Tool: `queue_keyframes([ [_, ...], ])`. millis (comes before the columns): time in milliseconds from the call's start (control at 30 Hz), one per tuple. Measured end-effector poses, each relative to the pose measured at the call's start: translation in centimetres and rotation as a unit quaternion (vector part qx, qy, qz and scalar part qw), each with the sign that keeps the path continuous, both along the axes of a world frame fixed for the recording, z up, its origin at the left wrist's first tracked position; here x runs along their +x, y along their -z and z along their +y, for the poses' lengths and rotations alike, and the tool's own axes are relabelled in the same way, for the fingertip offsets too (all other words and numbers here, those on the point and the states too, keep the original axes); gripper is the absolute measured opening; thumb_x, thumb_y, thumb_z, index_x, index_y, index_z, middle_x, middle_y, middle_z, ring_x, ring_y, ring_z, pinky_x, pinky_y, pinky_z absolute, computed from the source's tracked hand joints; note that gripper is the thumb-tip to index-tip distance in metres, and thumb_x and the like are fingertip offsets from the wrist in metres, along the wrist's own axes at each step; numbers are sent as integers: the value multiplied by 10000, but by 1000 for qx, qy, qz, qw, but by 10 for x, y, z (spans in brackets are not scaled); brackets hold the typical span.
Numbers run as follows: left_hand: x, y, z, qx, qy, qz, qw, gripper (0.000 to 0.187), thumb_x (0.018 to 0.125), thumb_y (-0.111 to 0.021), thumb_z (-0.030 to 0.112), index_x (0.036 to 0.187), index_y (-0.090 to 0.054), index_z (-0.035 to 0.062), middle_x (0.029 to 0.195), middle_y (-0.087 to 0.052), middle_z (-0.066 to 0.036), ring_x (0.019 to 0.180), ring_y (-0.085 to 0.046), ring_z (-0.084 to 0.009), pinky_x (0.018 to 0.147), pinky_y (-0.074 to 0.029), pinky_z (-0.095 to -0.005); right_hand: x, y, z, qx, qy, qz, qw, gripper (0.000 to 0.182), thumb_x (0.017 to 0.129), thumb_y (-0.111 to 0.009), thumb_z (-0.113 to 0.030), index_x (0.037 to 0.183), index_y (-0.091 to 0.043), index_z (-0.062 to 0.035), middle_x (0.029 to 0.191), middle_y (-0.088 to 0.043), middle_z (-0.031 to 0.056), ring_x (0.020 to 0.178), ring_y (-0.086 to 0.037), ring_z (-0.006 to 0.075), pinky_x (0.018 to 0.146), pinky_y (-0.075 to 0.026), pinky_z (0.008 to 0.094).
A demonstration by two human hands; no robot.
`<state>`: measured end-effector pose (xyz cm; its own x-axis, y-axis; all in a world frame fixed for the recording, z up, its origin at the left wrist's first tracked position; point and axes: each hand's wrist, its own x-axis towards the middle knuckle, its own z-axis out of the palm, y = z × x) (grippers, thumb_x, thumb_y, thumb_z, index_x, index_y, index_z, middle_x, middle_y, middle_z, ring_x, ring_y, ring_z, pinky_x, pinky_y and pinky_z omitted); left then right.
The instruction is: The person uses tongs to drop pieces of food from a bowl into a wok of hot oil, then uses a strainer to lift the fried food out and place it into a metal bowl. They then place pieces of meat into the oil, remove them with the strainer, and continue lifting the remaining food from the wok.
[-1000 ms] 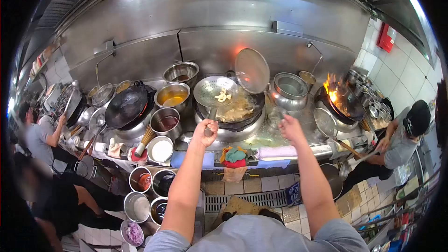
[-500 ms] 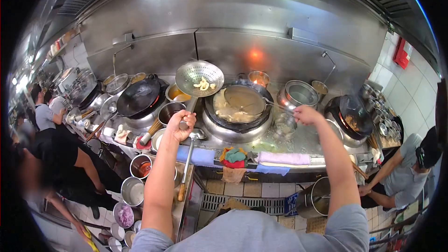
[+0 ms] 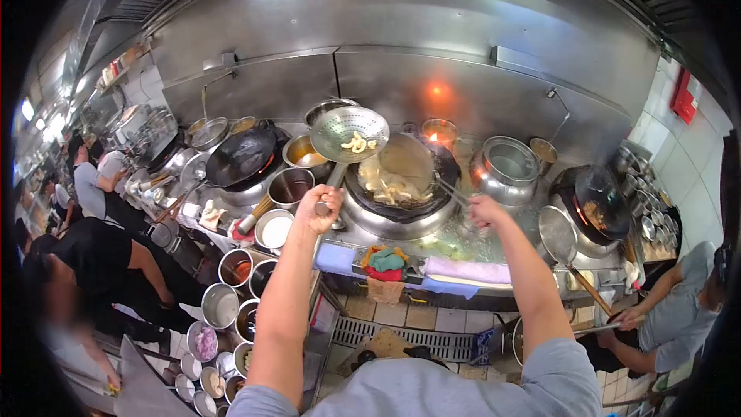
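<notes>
- left hand point(image 3: 318, 209) is clamping the strainer point(image 3: 349, 134) handle, holding pale food pieces above the wok point(image 3: 399, 185) rim; a tilt risks dropping them.
- right hand point(image 3: 486, 211) is gripping a ladle handle dipping into the wok; hot liquid could be splashing out.

No lettering, label, brand or number can be read anywhere here (the red box point(image 3: 685, 96) on the tiled wall at the upper right of the frame is too small and blurred to make out).
</notes>
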<state>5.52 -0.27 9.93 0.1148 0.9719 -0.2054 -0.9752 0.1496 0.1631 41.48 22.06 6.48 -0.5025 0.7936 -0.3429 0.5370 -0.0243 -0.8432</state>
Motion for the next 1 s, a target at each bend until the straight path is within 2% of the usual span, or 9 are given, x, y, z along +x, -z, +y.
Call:
queue_keyframes([
  [67,5,-5,4,-17,-27,-18,999,226,770,-451,33,953,-410,-93,626,-429,-35,456,-429,-74,401,-381,-181,12,-6,15,-21,-13,0,1000,131,777,-420,-51,886,-492,-33,620,-508,79,414,-414,101,343,-316,237],
  [167,2,-6,12,-26,-26,14,999,210,771,-448,31,944,-409,-81,620,-431,-29,455,-430,-74,400,-381,-181,-8,24,-5,4,9,1,1000,193,768,-417,-33,943,-498,-17,591,-493,81,399,-393,110,326,-293,247],
  [367,-7,7,9,-47,-35,32,998,198,777,-445,42,943,-413,-61,625,-448,-25,458,-437,-72,400,-385,-184,-2,16,-10,-93,-5,27,995,285,785,-387,-1,1062,-458,2,692,-521,112,414,-406,103,341,-320,231],
  [567,-16,11,15,-29,-28,35,999,151,781,-456,56,890,-416,-42,615,-430,-11,482,-425,-74,434,-385,-196,-41,54,-26,-261,14,166,951,145,835,-433,-60,970,-461,-13,632,-500,82,421,-414,94,338,-323,220],
  [600,-20,11,14,-24,-17,63,998,151,781,-451,50,894,-410,-41,613,-427,-6,484,-426,-73,434,-384,-194,-30,47,-23,-224,-34,156,962,70,846,-446,-81,886,-478,-34,587,-480,58,416,-404,88,345,-320,216],
  [733,-23,8,14,-31,-5,102,994,149,771,-454,32,895,-402,-33,608,-420,2,483,-416,-66,422,-374,-181,-58,50,-55,-194,-8,120,974,85,848,-436,-91,777,-466,-55,574,-470,36,389,-371,58,321,-286,190],
  [833,-30,5,15,-29,-10,97,995,145,775,-447,32,896,-400,-30,607,-419,1,482,-418,-65,422,-372,-178,-39,43,-43,-249,61,166,952,64,844,-425,-79,789,-453,-61,586,-469,37,391,-374,69,322,-295,212],
  [867,-32,6,15,-34,-8,94,995,157,778,-450,43,907,-411,-38,612,-428,-9,476,-422,-64,416,-372,-174,-35,47,-38,-263,-7,167,950,22,846,-448,-88,852,-438,-69,598,-453,25,402,-352,62,335,-275,204],
  [1000,-33,21,22,-42,-11,139,989,164,786,-442,62,910,-423,-44,613,-438,-17,467,-422,-65,406,-373,-177,-81,64,-64,-250,72,213,942,54,860,-428,-97,810,-409,-93,607,-448,18,397,-339,45,319,-258,185],
])
